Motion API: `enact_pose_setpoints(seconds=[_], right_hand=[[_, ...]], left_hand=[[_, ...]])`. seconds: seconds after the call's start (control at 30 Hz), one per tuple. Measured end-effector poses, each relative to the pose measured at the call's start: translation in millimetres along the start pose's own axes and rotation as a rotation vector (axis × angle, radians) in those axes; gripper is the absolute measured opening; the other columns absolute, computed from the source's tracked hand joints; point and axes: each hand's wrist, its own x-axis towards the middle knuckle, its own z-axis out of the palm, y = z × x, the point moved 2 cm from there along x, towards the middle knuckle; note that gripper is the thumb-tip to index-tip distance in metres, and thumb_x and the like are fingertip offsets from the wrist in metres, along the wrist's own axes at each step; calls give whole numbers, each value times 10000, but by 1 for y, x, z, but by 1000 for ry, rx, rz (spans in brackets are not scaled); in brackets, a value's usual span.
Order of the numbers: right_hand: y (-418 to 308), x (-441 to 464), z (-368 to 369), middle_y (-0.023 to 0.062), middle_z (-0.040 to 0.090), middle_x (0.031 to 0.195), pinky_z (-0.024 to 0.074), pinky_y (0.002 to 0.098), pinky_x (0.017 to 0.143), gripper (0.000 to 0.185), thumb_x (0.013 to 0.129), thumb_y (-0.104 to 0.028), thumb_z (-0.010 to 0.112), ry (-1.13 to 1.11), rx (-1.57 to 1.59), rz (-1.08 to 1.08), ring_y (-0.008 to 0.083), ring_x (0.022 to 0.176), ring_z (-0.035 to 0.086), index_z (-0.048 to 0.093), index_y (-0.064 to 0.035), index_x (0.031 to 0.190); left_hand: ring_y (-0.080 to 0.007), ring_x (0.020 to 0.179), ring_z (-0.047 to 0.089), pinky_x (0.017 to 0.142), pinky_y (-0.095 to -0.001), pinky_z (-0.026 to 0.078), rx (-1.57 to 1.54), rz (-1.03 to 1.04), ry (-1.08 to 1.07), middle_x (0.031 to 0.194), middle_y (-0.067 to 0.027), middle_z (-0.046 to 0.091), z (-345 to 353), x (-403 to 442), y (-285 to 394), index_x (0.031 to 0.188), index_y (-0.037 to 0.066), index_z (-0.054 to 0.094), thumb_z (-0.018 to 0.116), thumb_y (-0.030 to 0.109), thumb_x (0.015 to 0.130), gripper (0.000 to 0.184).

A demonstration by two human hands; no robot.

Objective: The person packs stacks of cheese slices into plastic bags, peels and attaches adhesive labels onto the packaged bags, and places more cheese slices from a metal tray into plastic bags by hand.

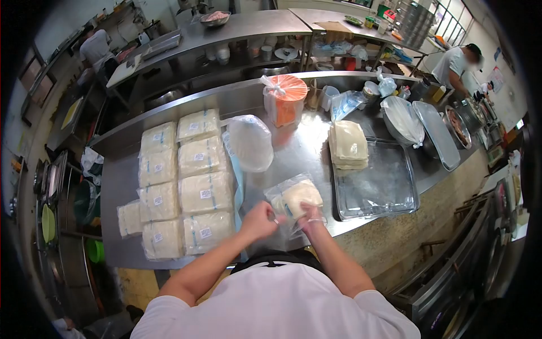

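Observation:
A clear plastic bag (275, 195) with a stack of pale dough sheets (299, 198) in it is in front of me, at the counter's near edge. My right hand (310, 217) grips the near right side of the stack, with clear plastic around the fingers and wrist. Left of the bag, my left hand (260, 221) is closed, its fingertips pinching the bag's loose edge, slightly blurred. Beyond my right hand, a pile of unwrapped dough sheets (349, 142) rests on the rear left of a metal tray (389, 183).
Several sealed packs of sheets (206, 192) stand in rows at left. A round stack of clear plastic (250, 143) lies beside them. An orange-filled bag (286, 100) and a plastic-covered bowl (402, 120) stand farther back. Two people work at the far left and far right.

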Motion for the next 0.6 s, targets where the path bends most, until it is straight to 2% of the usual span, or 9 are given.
enact_pose_setpoints(seconds=[0.1,0.2,0.3,0.4,0.5,0.6], right_hand=[[-5,-10,16,218,607,1324,401,628,1110,463,918,-119,617,-13,-1,41,439,1236,572,515,1,1354],[-4,-26,32,205,620,1278,381,629,1123,425,931,-133,607,48,100,86,424,1217,572,541,-12,1334],[1,-13,26,179,626,1247,373,624,1128,392,959,-187,604,-5,58,58,398,1199,573,559,-19,1311],[0,-19,27,161,631,1244,415,610,1095,398,958,-214,631,-23,69,-64,377,1183,585,567,-32,1306],[2,-21,42,150,645,1222,478,569,1046,392,933,-182,679,-58,56,-99,351,1153,616,583,-43,1287],[7,-23,50,140,661,1196,547,520,994,394,902,-135,732,-83,28,-104,324,1119,651,602,-54,1265]], left_hand=[[-377,981,693,806,-493,538,236,91,-134,1006,-201,695,-1,-29,53,1046,29,639,662,450,944,433],[-415,979,690,823,-535,536,282,36,-258,986,-206,707,28,-10,34,981,44,676,639,380,937,341],[-417,888,698,797,-532,542,305,92,-267,914,-193,714,26,-12,32,899,61,701,627,268,899,220],[-405,837,702,776,-527,549,138,158,-159,856,-176,716,9,-30,51,882,78,711,620,221,866,170],[-397,799,701,759,-524,552,135,252,-15,864,-181,721,8,-28,66,885,100,724,622,196,830,151],[-391,800,705,748,-520,554,222,197,-49,858,-178,729,11,-22,55,854,101,732,634,202,824,144]])
